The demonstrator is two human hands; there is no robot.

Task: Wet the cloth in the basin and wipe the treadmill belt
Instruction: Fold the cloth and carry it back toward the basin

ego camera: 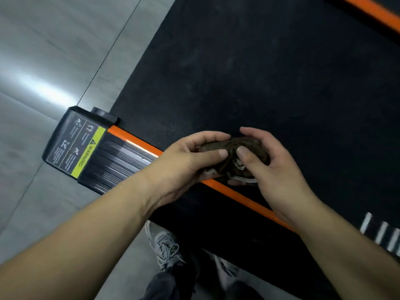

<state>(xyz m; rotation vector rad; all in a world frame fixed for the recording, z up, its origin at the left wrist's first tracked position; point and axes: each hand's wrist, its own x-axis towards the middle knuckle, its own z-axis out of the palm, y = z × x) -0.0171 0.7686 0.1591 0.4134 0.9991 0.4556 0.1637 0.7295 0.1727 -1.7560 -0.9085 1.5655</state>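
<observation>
You've got the cloth (236,158) bunched btwn both hands. It's dark brown w/ a pale hem showing on the near side. Your L hand (186,161) grips its left end: thumb flat on top, fingers curled round the far edge. Your R hand (279,169) grips the right end the same way, thumb on top just beside the L thumb, fingers wrapped over the far side. Both grips are narrow, closed on fabric.

The cloth sits over the near edge of the treadmill belt (270,68), right above the orange side rail (249,202); can't tell if it touches them or is held just clear. The belt is black and textured, w/ faint dusty smudges toward the middle. A 2nd orange rail (372,14) runs along the far side, top R.

At the near rail's end, L of your hands, is a black end cap (65,144) w/ a yellow WARNING strip (87,153) and pictograms. White bars (381,232) show nr the lower R edge. Grey tiled floor (43,61) lies L of the machine w/ a bright glare patch. Below your arms, a grey laced shoe (164,245) stands on the floor beside the deck.
</observation>
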